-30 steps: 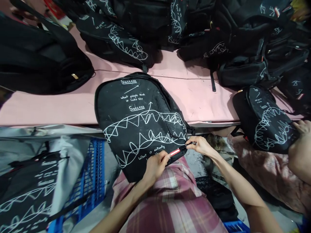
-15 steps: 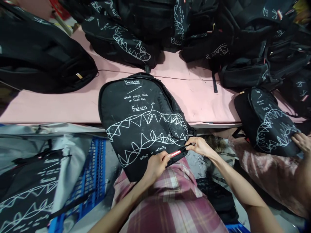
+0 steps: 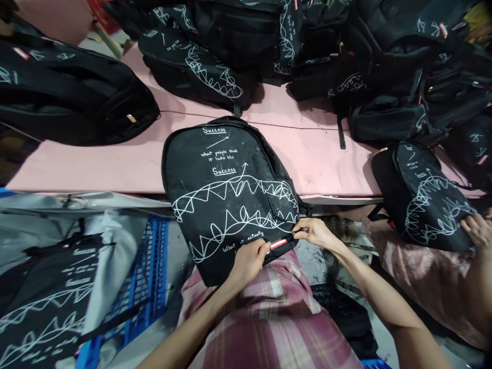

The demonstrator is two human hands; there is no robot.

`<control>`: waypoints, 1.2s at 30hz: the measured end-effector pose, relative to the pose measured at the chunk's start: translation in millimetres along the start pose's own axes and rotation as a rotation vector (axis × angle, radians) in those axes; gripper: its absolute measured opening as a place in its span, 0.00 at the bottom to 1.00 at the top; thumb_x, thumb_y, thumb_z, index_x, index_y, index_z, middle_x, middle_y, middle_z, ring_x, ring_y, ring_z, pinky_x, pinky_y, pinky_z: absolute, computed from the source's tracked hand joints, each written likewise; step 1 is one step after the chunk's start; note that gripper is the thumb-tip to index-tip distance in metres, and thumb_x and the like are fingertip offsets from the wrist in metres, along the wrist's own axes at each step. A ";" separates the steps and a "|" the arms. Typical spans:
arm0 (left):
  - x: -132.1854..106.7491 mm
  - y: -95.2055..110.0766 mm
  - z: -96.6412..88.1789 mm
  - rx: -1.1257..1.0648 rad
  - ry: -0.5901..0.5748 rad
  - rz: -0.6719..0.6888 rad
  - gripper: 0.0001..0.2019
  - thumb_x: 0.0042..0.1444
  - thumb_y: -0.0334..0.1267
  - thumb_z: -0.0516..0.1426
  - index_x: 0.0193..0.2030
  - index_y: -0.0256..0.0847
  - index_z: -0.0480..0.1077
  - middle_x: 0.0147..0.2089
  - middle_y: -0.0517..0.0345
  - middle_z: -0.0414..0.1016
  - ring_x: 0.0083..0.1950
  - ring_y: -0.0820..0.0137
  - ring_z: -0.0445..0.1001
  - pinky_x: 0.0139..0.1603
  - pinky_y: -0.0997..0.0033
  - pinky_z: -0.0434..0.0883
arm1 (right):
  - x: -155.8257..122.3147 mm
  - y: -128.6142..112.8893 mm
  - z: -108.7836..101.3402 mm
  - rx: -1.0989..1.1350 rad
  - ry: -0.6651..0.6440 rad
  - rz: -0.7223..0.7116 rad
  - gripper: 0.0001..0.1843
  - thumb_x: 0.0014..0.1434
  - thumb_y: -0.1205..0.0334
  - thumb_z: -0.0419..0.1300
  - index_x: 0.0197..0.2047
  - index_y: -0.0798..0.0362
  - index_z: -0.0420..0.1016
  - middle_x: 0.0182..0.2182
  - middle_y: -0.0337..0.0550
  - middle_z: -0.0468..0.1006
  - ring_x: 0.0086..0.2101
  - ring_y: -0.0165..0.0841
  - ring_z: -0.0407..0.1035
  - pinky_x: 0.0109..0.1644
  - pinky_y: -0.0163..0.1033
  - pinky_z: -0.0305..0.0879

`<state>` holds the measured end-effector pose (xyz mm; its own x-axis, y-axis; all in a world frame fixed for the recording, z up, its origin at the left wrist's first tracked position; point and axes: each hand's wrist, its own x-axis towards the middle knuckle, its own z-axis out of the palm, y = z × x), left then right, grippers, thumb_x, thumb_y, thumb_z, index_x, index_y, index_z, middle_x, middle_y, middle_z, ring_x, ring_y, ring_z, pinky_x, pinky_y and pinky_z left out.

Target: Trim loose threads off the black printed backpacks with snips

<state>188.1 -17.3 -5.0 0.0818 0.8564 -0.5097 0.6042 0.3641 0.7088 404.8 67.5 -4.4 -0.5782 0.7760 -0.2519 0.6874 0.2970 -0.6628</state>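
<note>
- Head view, centre of the frame: a black backpack (image 3: 230,189) printed with white scribbled lines and the word "Success" lies face up, its top on the pink table (image 3: 115,164) and its bottom edge hanging over the table's near edge onto the person's plaid lap (image 3: 269,318).
- Lower centre: the left hand (image 3: 248,261) presses on the bag's bottom edge, fingers curled closed on the fabric just beside a small red and white tab (image 3: 277,244).
- Just right of it: the right hand (image 3: 317,233) pinches something small and dark at the tab's end, fingertips closed; it may be a zipper pull or a thread, too small to tell.
- The step in hand looks like fixing or checking this tab; the next move would call for the left hand to brace the fabric while the right works finely.
- Right edge: a co-worker's hand (image 3: 476,230) rests on another printed backpack (image 3: 426,197).
- Upper frame: a heap of similar black bags (image 3: 346,51) at the table's far side.
- Lower left: a blue crate (image 3: 151,271) and a further bag (image 3: 42,302).
</note>
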 end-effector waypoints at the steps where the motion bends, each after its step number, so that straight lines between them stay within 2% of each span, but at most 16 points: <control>1: -0.4 -0.3 0.1 -0.004 0.002 -0.002 0.17 0.57 0.46 0.43 0.21 0.42 0.58 0.15 0.64 0.62 0.21 0.71 0.65 0.28 0.73 0.57 | -0.2 0.3 0.3 0.006 0.002 0.002 0.08 0.53 0.59 0.61 0.36 0.49 0.79 0.33 0.38 0.78 0.33 0.32 0.70 0.36 0.33 0.59; 11: -1.6 -5.5 2.0 -0.017 0.026 0.007 0.18 0.58 0.47 0.42 0.22 0.42 0.60 0.15 0.64 0.62 0.21 0.71 0.64 0.28 0.75 0.56 | -1.3 -0.9 4.2 0.022 -0.025 0.037 0.08 0.54 0.58 0.61 0.35 0.50 0.79 0.32 0.38 0.78 0.30 0.31 0.69 0.34 0.33 0.57; 21: -5.7 -6.5 2.0 -0.027 0.024 0.012 0.16 0.58 0.46 0.43 0.23 0.42 0.60 0.15 0.65 0.61 0.21 0.72 0.63 0.26 0.75 0.55 | -4.8 -0.8 9.1 0.076 -0.003 0.056 0.08 0.53 0.58 0.62 0.36 0.51 0.79 0.35 0.40 0.79 0.33 0.33 0.71 0.37 0.34 0.60; 36: -6.9 -5.8 1.6 -0.019 0.043 0.032 0.17 0.58 0.46 0.43 0.23 0.42 0.61 0.15 0.65 0.60 0.21 0.72 0.63 0.27 0.75 0.55 | -6.5 -0.7 11.1 0.076 0.007 0.042 0.08 0.53 0.58 0.63 0.36 0.50 0.78 0.34 0.38 0.79 0.33 0.33 0.71 0.36 0.34 0.59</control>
<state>185.3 -26.0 -6.4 0.0658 0.8825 -0.4656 0.5866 0.3432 0.7335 403.2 56.0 -10.2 -0.5465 0.7908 -0.2758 0.6752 0.2212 -0.7036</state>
